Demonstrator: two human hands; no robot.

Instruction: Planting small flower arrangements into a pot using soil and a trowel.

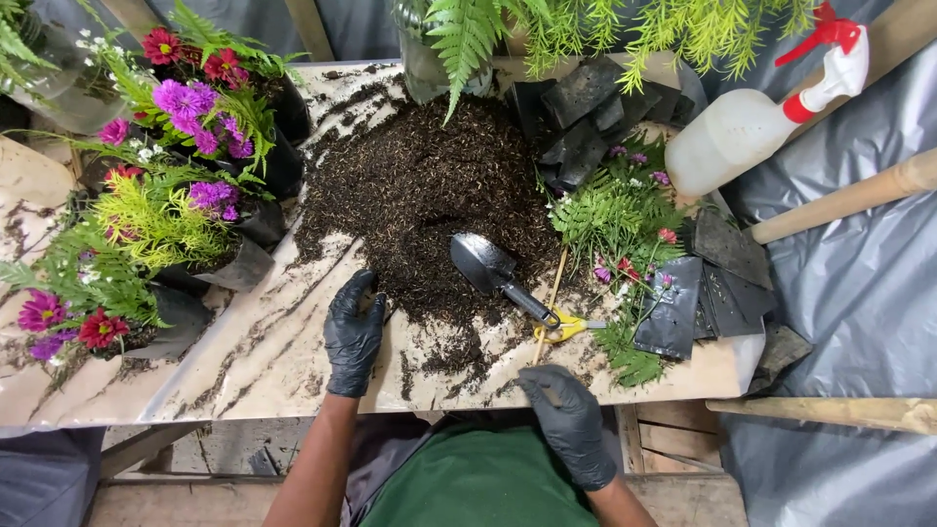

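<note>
Both my hands wear black gloves. My left hand (353,332) rests flat on the marbled table (244,361), fingers apart, at the near edge of a big pile of dark soil (420,185). My right hand (566,420) lies on the table's front edge, fingers loosely curled, holding nothing. A small black trowel (493,273) lies on the soil between the hands, its handle pointing toward my right hand. Yellow-handled scissors (561,327) lie just beyond that hand.
Potted flowers in black bags (176,166) crowd the left side. Loose cut flowers and greenery (625,224) lie on the right among empty black bags (683,303). A white spray bottle (752,127) with a red trigger lies at the far right. Ferns hang over the back.
</note>
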